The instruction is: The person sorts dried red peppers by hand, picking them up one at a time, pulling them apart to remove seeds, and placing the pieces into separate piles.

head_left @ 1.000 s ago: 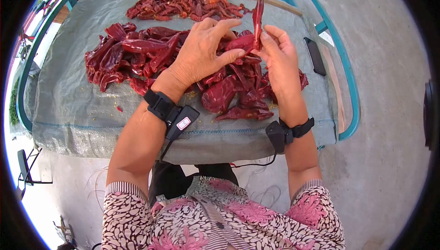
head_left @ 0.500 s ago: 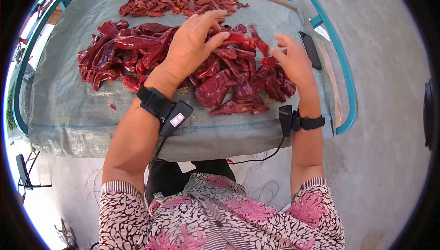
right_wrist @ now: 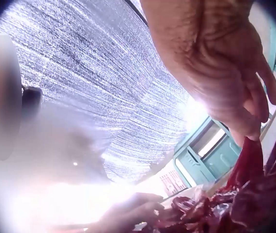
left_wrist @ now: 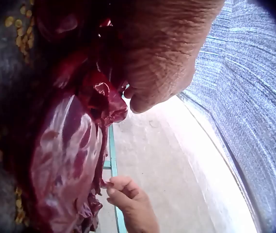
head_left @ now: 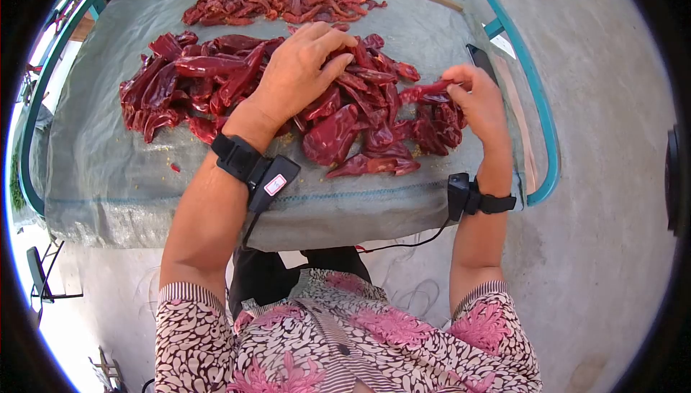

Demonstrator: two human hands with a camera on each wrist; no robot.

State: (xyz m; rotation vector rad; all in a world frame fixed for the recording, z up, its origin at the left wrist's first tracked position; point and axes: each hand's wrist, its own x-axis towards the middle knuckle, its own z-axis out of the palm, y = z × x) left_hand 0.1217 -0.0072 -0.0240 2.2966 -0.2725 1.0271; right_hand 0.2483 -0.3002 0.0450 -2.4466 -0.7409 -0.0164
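Glossy dark red peppers (head_left: pixel 335 137) lie heaped across the middle of the cloth-covered table. The left hand (head_left: pixel 306 69) is over the heap, fingers bent and thumb apart, with peppers just beyond its fingertips; whether it touches one cannot be told. At the heap's right end, the right hand (head_left: pixel 479 101) pinches a red pepper (head_left: pixel 425 93) between thumb and fingers, the pepper pointing left. In the right wrist view that hand (right_wrist: pixel 220 73) holds the end of the pepper (right_wrist: pixel 248 162). The left wrist view shows the left hand (left_wrist: pixel 162 58) beside large, shiny peppers (left_wrist: pixel 67 155).
A separate pile of thinner red pieces (head_left: pixel 281 1) lies at the back of the grey-green cloth (head_left: pixel 93 148). A phone (head_left: pixel 479 60) is behind the right hand. A teal metal frame (head_left: pixel 536 112) borders the table, and small yellow seeds dot the cloth.
An upright thin pepper in the right hand has left that grip. The right hand has moved right and down and now pinches a pepper at the heap's right end. The left hand has shifted slightly left.
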